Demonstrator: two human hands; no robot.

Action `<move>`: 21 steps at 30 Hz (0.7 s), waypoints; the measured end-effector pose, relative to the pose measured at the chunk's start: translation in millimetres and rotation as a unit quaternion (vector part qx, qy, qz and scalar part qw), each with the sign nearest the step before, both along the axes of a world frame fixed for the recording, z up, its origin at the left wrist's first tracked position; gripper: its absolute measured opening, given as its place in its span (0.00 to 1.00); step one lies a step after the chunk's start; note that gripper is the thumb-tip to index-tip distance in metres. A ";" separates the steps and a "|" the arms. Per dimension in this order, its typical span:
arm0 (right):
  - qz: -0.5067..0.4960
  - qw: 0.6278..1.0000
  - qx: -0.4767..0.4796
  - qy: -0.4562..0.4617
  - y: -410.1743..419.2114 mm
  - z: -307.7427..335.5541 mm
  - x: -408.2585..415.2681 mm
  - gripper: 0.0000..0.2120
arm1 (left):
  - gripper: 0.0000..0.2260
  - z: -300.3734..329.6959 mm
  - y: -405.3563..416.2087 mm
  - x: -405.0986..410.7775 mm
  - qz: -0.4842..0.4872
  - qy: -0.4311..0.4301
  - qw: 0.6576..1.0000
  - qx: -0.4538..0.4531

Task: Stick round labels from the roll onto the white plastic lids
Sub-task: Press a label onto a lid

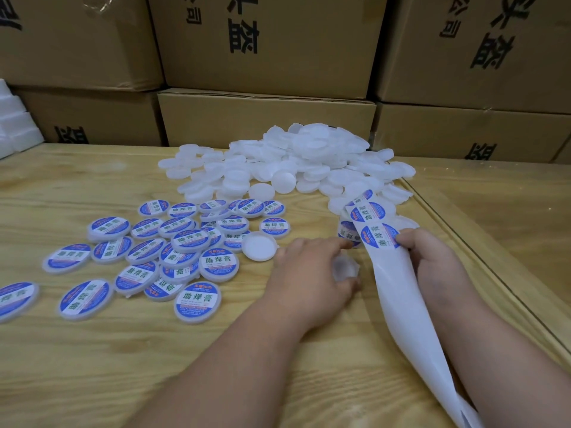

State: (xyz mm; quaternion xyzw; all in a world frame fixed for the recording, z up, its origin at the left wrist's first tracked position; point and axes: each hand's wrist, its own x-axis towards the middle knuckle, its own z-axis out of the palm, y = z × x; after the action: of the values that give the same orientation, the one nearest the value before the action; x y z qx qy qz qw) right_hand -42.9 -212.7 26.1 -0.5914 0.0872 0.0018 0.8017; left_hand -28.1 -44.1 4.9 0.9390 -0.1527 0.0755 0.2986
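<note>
Left hand (309, 270): fingers curled round a blank white lid (345, 268), pressed to wooden table (92, 350) mid-front.
Right hand (429, 257): pinches label strip (375, 234) at lowest round label; bare backing trails toward front edge.
Label roll (347, 230): just beside strip, partly hidden.
Blank lids (293, 162): heap at back edge.
Labelled lids (173, 248): spread left-centre.
Cartons (268, 44): stacked behind.

Table (92, 350) with hands at centre: heap of unlabelled lids (296, 168) at 12 o'clock; labelled lids (173, 251) spread at 9 to 10 o'clock; label strip (375, 225) at 1 o'clock, its backing (401, 298) trailing toward 5 o'clock. Stacked cartons (265, 41) stand behind the table.
</note>
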 end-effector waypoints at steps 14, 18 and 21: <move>0.024 0.986 -0.148 -0.069 13.1 -3.5 -5.8 0.10 | 0.16 15.7 18.8 7.2 0.068 0.118 0.821 -0.555; 0.058 0.965 -0.243 -0.079 16.1 -5.6 -7.3 0.12 | 0.21 20.3 19.3 4.5 0.066 0.134 0.813 -0.563; 0.063 0.966 -0.240 -0.068 16.7 -4.7 -8.5 0.11 | 0.08 19.5 17.3 0.8 0.066 0.117 0.849 -0.511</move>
State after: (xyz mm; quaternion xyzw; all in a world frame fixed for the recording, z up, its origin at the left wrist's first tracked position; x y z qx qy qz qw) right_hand -51.4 -196.0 21.4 -0.7697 -0.0073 -0.0084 0.6383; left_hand -27.3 -26.8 24.5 0.6639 0.0054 0.0523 0.7460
